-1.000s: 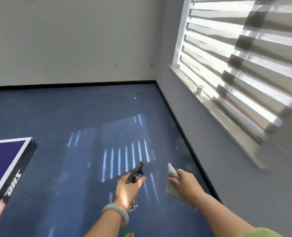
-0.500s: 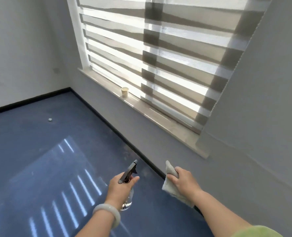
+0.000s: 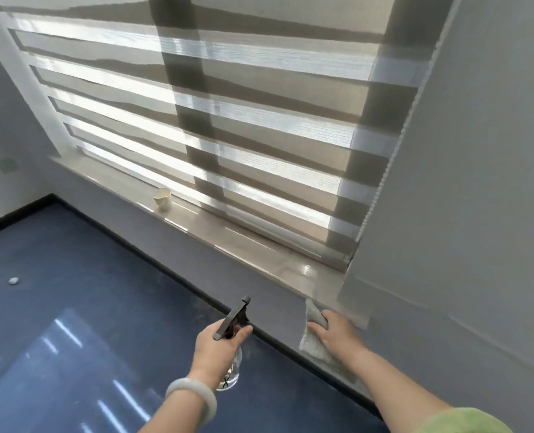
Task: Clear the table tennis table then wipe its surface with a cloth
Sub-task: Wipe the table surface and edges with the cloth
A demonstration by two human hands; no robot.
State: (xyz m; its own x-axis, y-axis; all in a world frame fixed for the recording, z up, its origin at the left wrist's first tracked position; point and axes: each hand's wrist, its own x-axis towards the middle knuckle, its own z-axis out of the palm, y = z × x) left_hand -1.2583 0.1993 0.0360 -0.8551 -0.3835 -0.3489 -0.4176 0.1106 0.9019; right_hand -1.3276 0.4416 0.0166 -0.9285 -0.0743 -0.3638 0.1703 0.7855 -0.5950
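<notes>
My left hand [image 3: 215, 346] is closed around a clear spray bottle [image 3: 232, 370] with a black trigger head, held low in front of me over the blue floor. My right hand [image 3: 334, 332] grips a pale grey cloth [image 3: 312, 339], which hangs down from my fingers close to the grey wall under the window. The two hands are apart, side by side. The table tennis table is out of view.
A long stone window sill [image 3: 228, 232] runs below striped blinds, with a paper cup [image 3: 162, 199] standing on it. A small white ball [image 3: 13, 280] lies on the blue floor at the left. A black skirting strip [image 3: 172, 276] edges the wall.
My view has swung right, away from the table corner and toward the window. Both hands kept their grip and moved closer to the wall and sill.
</notes>
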